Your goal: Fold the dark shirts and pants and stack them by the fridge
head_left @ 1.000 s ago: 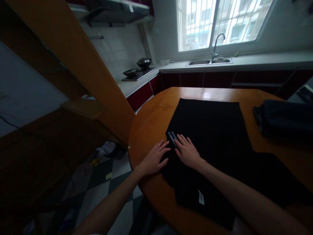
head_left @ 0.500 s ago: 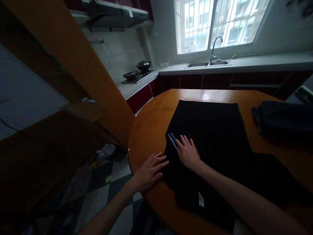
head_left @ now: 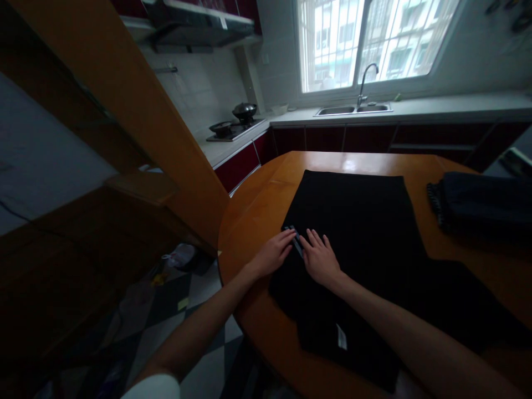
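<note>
A black garment (head_left: 361, 233) with grey stripes and a small white label lies spread flat on a round orange-brown wooden table (head_left: 253, 221). My left hand (head_left: 272, 255) rests on the garment's left edge, fingers stretched out towards the stripes. My right hand (head_left: 320, 257) lies flat on the cloth just right of the stripes, fingers spread. Both hands hold nothing and sit close together.
A folded dark garment (head_left: 482, 205) lies at the table's right. Behind the table runs a counter with a sink and tap (head_left: 361, 94) under a window, and a stove with pans (head_left: 235, 122) at the left. A wooden beam (head_left: 137, 111) slants on the left above a checkered floor.
My left hand slid back towards the table edge, then moved up and right onto the garment's edge beside the stripes. My right hand stayed flat in place.
</note>
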### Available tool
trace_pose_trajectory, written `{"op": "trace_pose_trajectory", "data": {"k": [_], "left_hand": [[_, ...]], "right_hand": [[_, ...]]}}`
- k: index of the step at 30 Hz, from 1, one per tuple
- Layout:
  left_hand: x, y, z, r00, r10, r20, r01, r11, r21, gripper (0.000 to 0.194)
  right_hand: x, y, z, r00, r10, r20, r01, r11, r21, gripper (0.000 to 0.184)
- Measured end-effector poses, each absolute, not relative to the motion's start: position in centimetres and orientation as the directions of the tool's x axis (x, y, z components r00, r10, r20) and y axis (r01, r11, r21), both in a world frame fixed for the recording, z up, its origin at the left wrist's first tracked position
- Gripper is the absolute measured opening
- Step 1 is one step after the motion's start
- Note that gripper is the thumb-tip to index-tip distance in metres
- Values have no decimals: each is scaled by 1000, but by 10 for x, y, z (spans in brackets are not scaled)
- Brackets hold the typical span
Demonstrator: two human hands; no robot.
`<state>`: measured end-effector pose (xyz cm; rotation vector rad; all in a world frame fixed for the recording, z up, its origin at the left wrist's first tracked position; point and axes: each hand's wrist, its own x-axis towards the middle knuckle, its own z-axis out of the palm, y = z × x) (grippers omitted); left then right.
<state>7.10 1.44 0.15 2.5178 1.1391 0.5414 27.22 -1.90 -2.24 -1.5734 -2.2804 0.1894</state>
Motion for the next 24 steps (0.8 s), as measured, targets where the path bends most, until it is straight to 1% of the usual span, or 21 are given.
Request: {"op": "trace_pose_trajectory", "data": {"k": [2,4,6,8,12,14,17,20,22,24], "left_hand": [[73,16,-6,659,745,104,686,-652,322,52],[68,8,-10,689,724,36,699,-677,231,59],[61,-7,-8,714,700,6,686,-703,187,62],[53,-26,-1,744,668,-22,660,-730,178,61],[40,-59,13,798,598,-76,599,-770,222,59],[32,-68,17,815,573,-80,573,-779,256,57],[20,-70,21,837,543,-66,533,-783,322,48],[16,-64,26,835,549,43,489,-775,400,42],[23,-61,30,829,545,126,446,-780,440,43],[38,-59,32,838,523,159,410,-793,450,47]], "right_hand": [[273,-19,-23,-316,924,214,874,371,-313,52],[273,-18,-24,-318,924,213,871,373,-319,52],[272,-17,-25,-317,924,215,869,374,-324,51],[272,-17,-26,-314,924,216,869,372,-327,51],[271,-17,-26,-313,926,210,868,368,-332,52],[272,-18,-25,-316,926,207,866,371,-335,52],[273,-18,-23,-334,924,189,857,381,-346,54],[276,-13,-14,-344,928,141,840,371,-396,58],[280,-10,-4,-333,935,121,822,351,-450,58],[285,-8,7,-308,942,133,805,333,-491,58]]}}
